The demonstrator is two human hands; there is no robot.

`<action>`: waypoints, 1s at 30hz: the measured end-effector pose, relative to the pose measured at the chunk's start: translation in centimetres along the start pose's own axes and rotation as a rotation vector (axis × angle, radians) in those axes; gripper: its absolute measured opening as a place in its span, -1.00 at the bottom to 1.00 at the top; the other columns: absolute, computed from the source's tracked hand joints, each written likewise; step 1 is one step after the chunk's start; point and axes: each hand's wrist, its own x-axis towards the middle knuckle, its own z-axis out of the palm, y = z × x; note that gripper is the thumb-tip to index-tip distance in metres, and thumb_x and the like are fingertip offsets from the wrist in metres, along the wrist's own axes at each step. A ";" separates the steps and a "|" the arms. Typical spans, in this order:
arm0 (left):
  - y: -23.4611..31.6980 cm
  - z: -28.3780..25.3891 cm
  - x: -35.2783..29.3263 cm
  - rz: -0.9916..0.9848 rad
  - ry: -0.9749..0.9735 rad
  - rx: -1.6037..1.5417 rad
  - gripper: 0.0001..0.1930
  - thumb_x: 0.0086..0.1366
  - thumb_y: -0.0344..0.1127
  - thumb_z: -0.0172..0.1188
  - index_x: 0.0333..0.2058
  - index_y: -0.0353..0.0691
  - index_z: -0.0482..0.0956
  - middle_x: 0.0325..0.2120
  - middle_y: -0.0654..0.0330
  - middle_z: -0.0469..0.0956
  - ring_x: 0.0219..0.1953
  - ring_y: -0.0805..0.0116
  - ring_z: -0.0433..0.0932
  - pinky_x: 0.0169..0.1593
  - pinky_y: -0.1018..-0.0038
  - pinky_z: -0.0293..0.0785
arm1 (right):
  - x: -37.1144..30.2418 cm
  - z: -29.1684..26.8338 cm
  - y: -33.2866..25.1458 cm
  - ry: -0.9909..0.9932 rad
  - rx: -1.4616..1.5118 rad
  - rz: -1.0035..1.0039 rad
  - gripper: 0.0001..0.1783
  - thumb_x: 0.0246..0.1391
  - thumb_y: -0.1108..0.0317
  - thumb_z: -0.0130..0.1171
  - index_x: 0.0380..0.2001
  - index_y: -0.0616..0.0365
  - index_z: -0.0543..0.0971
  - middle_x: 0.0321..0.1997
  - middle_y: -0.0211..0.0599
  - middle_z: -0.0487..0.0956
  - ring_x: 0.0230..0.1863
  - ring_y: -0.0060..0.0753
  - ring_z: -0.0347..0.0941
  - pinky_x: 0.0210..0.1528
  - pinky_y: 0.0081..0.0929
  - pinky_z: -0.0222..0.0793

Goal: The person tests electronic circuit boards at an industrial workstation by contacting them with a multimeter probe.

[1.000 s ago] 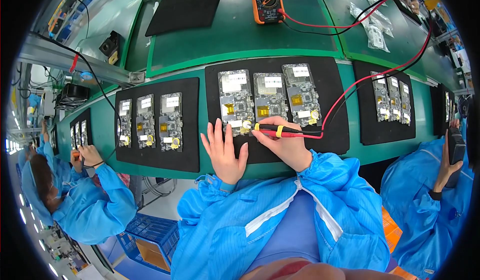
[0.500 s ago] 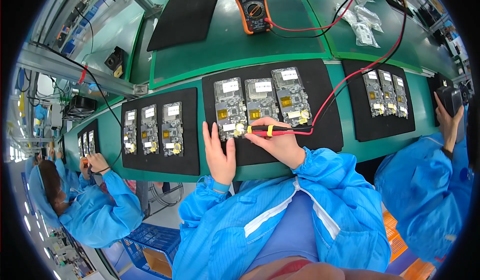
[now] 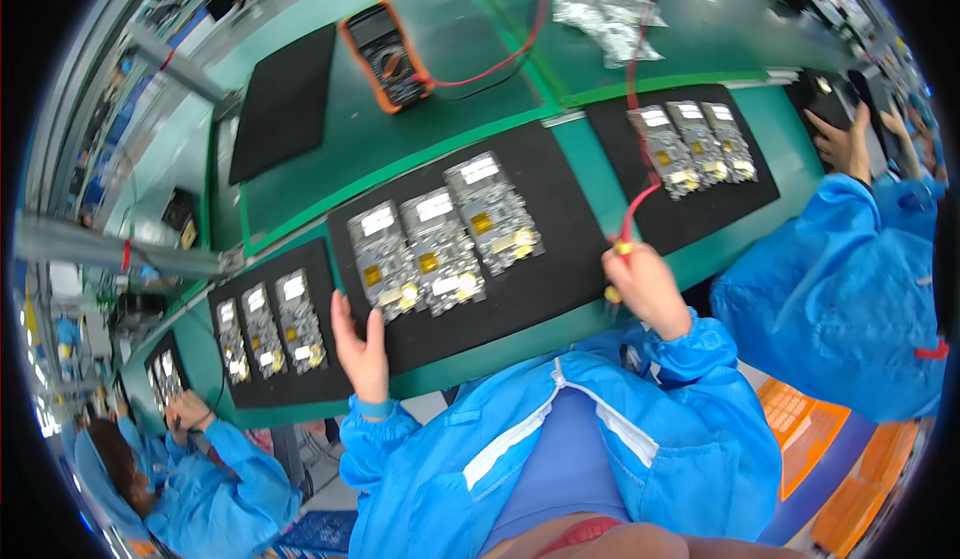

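Multimeter probes point(image 3: 624, 248) with yellow bands are gripped in my right hand point(image 3: 648, 287), which is raised off the boards near the right front corner of a black mat point(image 3: 568, 204). The red lead runs upward from them. My left hand point(image 3: 362, 359) has its fingers apart at the mat's left front edge, close to the leftmost circuit board point(image 3: 383, 259) and holding nothing. Beside that board lie a middle circuit board point(image 3: 443, 249) and a right circuit board point(image 3: 492, 211), each with white labels and a yellow round part. The orange multimeter point(image 3: 387, 57) lies beyond the mat.
More boards lie on a left mat point(image 3: 330, 384) and a right mat point(image 3: 740, 199). Clear plastic bags point(image 3: 615, 24) and a bare black mat point(image 3: 285, 104) are on the green bench point(image 3: 450, 139). Co-workers in blue sit at both sides. An orange crate point(image 3: 800, 429) stands below right.
My right hand has lifted the probes off the left board and moved right, toward the mat's corner. My left hand has come away from that board. The whole view has turned and shifted.
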 end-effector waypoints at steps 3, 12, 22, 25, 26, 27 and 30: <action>2.8 0.5 -0.1 0.002 0.042 -0.133 -0.36 0.27 -0.46 0.09 0.29 -0.27 0.04 0.26 -0.06 0.12 0.30 0.22 0.11 0.28 0.36 0.02 | -1.2 1.0 1.2 0.074 -0.059 -0.186 -0.68 0.09 0.20 -0.01 -0.37 0.31 0.50 -0.17 0.23 0.47 -0.12 0.15 0.41 -0.06 -0.17 0.34; 4.2 -2.8 0.0 -0.260 -0.213 -0.636 -0.31 0.06 -0.64 0.04 0.23 -0.42 0.13 0.16 0.02 0.29 0.16 0.26 0.31 0.24 0.42 0.17 | -1.5 -1.1 1.7 0.014 0.340 -0.221 -0.80 0.08 0.35 -0.02 -0.37 0.28 0.50 -0.02 0.13 0.40 -0.23 -0.13 0.47 0.00 -0.22 0.34; 11.8 4.5 -0.6 -0.214 -0.309 -0.674 -0.16 -0.01 -0.69 0.10 0.29 -0.28 -0.02 0.17 -0.01 0.25 0.18 0.17 0.28 0.24 0.33 0.17 | 2.1 -7.8 4.0 0.349 0.554 -0.376 -0.62 0.15 0.43 -0.09 0.03 0.38 0.32 -0.48 -0.42 0.39 -0.46 -0.67 0.32 -0.29 -0.64 0.33; 12.4 9.0 -0.2 -0.201 -0.401 -0.711 -0.12 -0.02 -0.71 0.10 0.30 -0.24 -0.06 0.16 0.02 0.21 0.19 0.19 0.24 0.17 0.35 0.25 | 4.5 -10.2 5.8 0.607 0.287 -0.356 -0.78 0.07 0.33 0.00 -0.39 0.32 0.48 -0.45 -0.19 0.50 -0.40 -0.18 0.45 -0.09 -0.31 0.34; 12.7 10.5 -0.1 -0.224 -0.422 -0.701 -0.12 -0.02 -0.72 0.09 0.30 -0.23 -0.07 0.14 0.04 0.22 0.17 0.22 0.25 0.14 0.37 0.28 | 5.6 -11.2 6.4 0.704 0.118 -0.356 -0.77 0.03 0.31 0.01 -0.43 0.31 0.48 -0.44 -0.04 0.52 -0.34 0.05 0.45 -0.10 -0.21 0.35; 12.4 12.1 0.2 -0.242 -0.476 -0.748 -0.12 -0.02 -0.73 0.07 0.29 -0.21 -0.07 0.14 0.05 0.22 0.14 0.24 0.26 0.11 0.39 0.30 | 5.9 -11.9 6.9 0.739 0.006 -0.307 -0.76 0.03 0.30 0.00 -0.43 0.31 0.46 -0.49 -0.08 0.49 -0.41 -0.10 0.44 -0.16 -0.28 0.37; 12.1 17.0 1.2 -0.287 -0.574 -0.829 -0.13 -0.03 -0.77 0.02 0.27 -0.12 -0.06 0.09 0.06 0.27 0.05 0.27 0.35 0.02 0.43 0.37 | 7.0 -14.5 7.3 0.866 -0.192 -0.210 -0.70 0.00 0.23 -0.01 -0.48 0.32 0.46 -0.54 0.02 0.49 -0.43 -0.06 0.50 -0.25 -0.28 0.41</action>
